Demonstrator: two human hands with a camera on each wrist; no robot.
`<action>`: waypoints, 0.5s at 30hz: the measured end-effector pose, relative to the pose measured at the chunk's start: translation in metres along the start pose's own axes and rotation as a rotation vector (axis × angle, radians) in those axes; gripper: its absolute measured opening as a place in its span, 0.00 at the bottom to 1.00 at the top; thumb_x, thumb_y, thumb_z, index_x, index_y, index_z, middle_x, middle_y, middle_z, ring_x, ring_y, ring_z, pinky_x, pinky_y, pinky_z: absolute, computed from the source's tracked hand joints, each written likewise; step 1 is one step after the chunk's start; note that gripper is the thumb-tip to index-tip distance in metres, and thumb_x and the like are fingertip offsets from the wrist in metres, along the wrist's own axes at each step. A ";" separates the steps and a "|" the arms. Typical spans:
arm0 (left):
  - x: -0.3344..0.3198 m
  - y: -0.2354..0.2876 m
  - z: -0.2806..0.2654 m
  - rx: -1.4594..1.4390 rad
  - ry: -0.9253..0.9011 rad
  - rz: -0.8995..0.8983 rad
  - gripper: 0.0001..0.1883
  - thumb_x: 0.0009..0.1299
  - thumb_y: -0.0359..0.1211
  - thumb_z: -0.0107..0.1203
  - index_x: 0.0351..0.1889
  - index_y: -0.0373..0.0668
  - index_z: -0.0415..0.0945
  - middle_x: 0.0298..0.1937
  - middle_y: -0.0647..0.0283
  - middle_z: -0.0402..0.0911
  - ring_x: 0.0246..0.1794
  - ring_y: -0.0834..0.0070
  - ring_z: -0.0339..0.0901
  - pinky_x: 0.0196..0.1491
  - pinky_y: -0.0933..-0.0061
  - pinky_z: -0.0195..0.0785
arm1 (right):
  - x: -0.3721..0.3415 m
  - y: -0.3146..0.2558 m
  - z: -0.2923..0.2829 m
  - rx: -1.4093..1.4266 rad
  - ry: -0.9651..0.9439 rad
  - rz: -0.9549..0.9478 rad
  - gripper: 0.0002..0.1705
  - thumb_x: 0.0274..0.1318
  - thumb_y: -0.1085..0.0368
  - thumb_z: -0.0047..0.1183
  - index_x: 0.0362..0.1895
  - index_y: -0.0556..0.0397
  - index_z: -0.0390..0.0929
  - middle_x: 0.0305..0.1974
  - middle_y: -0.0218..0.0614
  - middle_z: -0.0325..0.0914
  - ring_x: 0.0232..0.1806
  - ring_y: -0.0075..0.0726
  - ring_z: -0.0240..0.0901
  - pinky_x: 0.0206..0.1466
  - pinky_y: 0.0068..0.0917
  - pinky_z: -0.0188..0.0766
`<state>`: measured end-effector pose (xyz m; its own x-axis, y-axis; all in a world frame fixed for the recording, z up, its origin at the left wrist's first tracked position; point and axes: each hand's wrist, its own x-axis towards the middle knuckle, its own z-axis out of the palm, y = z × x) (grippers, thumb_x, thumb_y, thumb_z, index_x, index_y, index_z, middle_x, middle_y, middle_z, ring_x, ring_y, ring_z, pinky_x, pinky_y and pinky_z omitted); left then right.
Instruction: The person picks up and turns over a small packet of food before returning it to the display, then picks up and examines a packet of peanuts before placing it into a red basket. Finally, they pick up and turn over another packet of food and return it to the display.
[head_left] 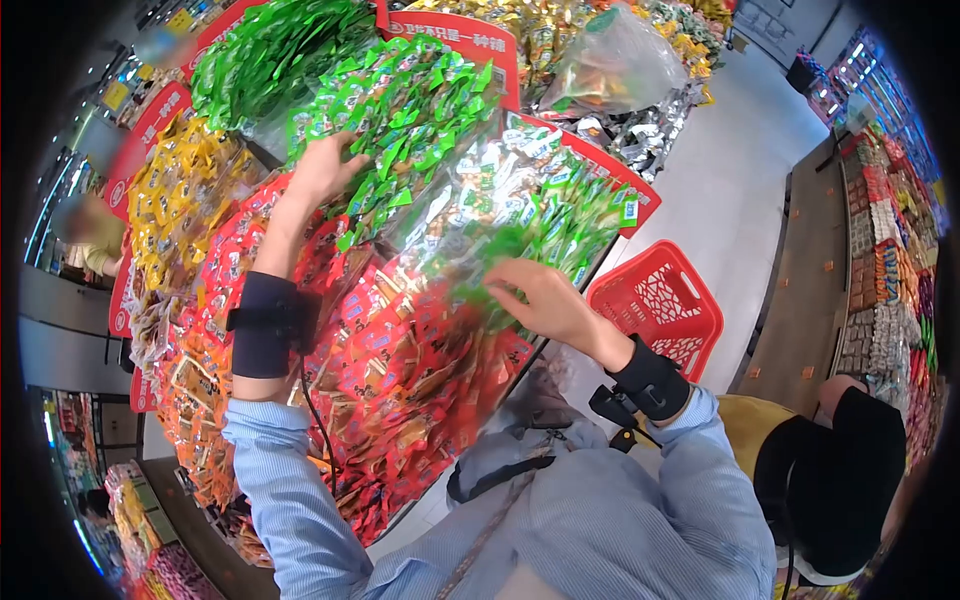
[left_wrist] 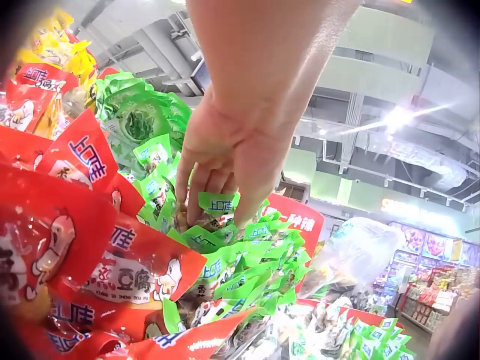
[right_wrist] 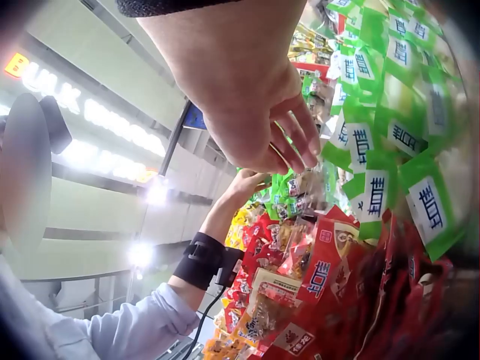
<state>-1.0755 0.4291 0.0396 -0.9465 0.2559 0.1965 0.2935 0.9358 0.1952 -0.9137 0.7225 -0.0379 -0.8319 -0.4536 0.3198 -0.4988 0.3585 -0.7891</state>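
Observation:
My left hand (head_left: 322, 172) reaches over the heap of green snack packets (head_left: 415, 110). In the left wrist view, its fingers and thumb bend round one green packet (left_wrist: 219, 202) and pinch it. My right hand (head_left: 545, 300) hovers above the near edge of the display, over red snack packets (head_left: 400, 370) and beside another pile of green packets (right_wrist: 405, 127). Its fingers (right_wrist: 300, 135) are loosely bent, with no packet between them in the right wrist view. A blurred green patch (head_left: 505, 242) shows close by the right fingertips in the head view.
Yellow packets (head_left: 180, 195) and orange packets (head_left: 200, 400) fill the left side. Red dividers (head_left: 460, 35) with white lettering stand between the piles. A red basket (head_left: 690, 300) is at the right, near a person's dark-clad leg (head_left: 850, 480). Clear plastic bag (head_left: 620, 60) lies at the back.

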 end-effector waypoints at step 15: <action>-0.075 0.049 -0.036 -0.187 0.241 -0.035 0.17 0.61 0.34 0.54 0.47 0.38 0.70 0.44 0.51 0.75 0.44 0.58 0.73 0.48 0.64 0.66 | 0.047 0.028 -0.046 -0.152 -0.127 -0.114 0.08 0.50 0.70 0.50 0.37 0.55 0.74 0.37 0.40 0.75 0.39 0.43 0.72 0.41 0.31 0.68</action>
<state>-0.9850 0.4474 0.0686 -0.9038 0.1386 0.4050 0.3023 0.8764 0.3749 -0.9781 0.7483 -0.0207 -0.7357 -0.5936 0.3263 -0.6265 0.4133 -0.6608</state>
